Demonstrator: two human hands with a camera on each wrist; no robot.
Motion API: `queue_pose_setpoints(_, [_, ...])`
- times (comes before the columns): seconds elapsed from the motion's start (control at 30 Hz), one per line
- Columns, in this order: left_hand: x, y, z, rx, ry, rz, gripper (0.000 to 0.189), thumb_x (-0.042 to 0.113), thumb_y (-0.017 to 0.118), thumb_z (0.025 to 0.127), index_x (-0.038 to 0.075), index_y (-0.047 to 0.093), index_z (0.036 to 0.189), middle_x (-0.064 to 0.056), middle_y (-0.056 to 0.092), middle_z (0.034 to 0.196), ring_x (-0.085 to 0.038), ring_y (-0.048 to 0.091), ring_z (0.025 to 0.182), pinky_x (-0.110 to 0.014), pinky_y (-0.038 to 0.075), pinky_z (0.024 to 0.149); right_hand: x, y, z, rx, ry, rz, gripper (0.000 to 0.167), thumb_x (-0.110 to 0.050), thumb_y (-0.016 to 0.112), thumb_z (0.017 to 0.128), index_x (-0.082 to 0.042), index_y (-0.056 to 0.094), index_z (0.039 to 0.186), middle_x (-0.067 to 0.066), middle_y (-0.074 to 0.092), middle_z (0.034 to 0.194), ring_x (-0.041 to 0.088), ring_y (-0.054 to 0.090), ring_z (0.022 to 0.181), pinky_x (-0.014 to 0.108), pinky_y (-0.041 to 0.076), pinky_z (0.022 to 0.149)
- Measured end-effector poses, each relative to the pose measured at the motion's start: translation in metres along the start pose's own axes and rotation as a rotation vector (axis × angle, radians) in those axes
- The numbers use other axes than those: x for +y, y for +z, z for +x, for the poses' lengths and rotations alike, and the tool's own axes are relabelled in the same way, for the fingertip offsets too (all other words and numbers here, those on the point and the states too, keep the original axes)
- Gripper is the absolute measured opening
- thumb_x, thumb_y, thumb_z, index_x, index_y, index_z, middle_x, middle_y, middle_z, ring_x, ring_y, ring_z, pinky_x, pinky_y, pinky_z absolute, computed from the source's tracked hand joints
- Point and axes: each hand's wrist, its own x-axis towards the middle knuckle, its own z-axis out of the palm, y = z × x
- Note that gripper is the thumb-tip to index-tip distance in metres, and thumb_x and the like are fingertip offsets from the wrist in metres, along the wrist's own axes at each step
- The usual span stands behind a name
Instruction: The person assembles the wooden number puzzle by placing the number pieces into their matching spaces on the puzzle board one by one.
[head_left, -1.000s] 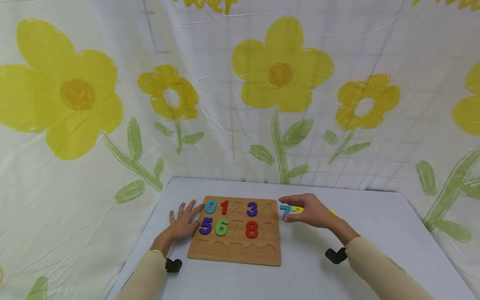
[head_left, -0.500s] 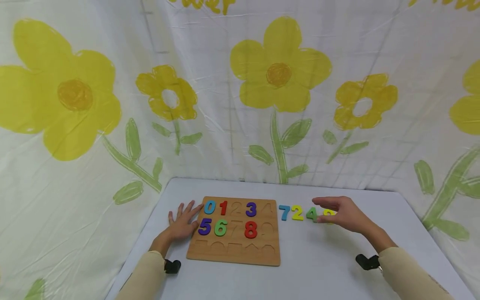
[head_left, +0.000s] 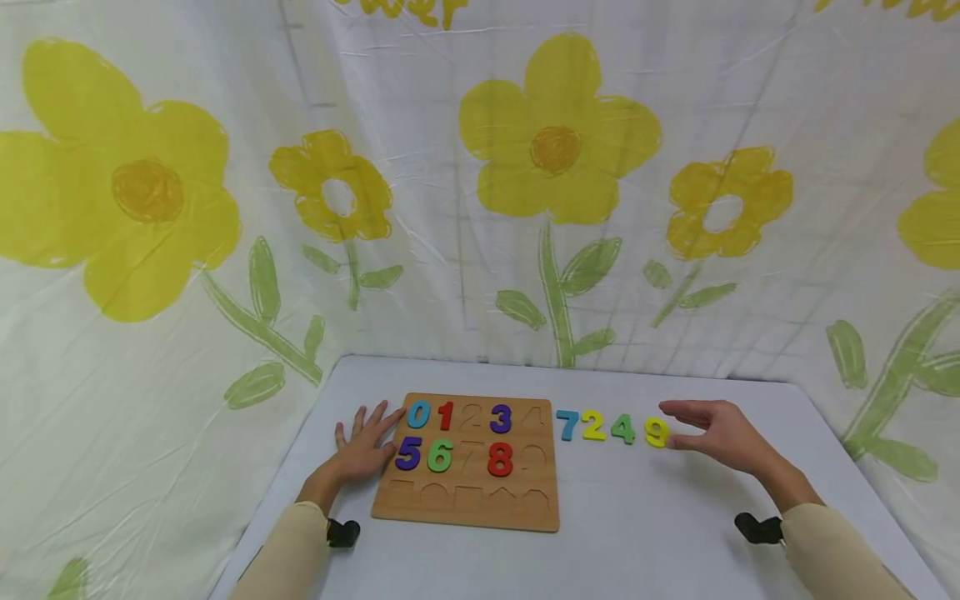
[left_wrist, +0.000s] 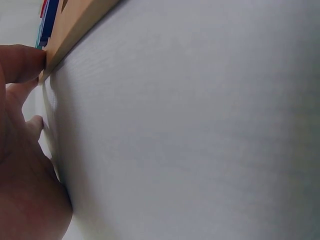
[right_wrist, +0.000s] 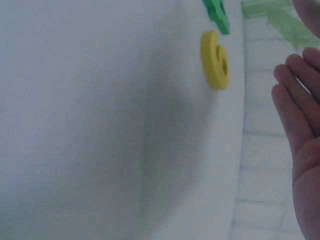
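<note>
touching wooden board (head_left: 465, 493): left fingers (head_left: 390, 420); right fingers (head_left: 688, 409) near curvy 9 (right_wrist: 211, 62).

Yellow 9 (head_left: 657, 435), green 4 (head_left: 626, 431), tan board (head_left: 465, 510), yellow-flowered white cloth (head_left: 427, 292)

Smooth, matt wood for the number board (head_left: 465, 515) — smooth digits (head_left: 500, 458) — wrinkled, cloth-like backdrop (head_left: 435, 283).

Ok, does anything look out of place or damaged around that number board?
Nothing looks spilled or broken. The blue 7, yellow 2, green 4 and yellow 9 lie in a row right of the wooden board, their slots unfilled. Oddest perhaps, the bottom-row recesses are bare too, with no matching loose pieces in view.
</note>
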Motion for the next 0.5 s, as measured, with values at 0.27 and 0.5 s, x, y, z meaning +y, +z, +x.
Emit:
queue_pose_setpoints(0.27, [-0.002,0.002,0.001,0.005,0.004,-0.008,0.066,0.019,0.057,0.105,0.015,0.04,0.17,-0.026,0.014,0.182,-0.061,-0.007,0.165,-0.084,-0.018,0.121,0.016,0.009,0.0,0.006,0.045,0.029,0.067,-0.031,0.092,0.09,-0.003,0.069,0.146,0.017,0.071,0.147,0.045,0.066,0.138,0.051,0.058,0.108])
queue_pose_setpoints(0.5, [0.001,0.0,0.0,-0.001,-0.006,-0.003,0.066,0.019,0.059,0.106,0.016,0.041,0.17,-0.024,0.013,0.183,-0.06,-0.008,0.165,-0.084,-0.018,0.121,0.028,0.017,0.006,0.007,0.037,0.033,0.071,-0.034,0.094,0.087,-0.002,0.069,0.145,0.017,0.073,0.145,0.044,0.066,0.138,0.031,0.06,0.106])
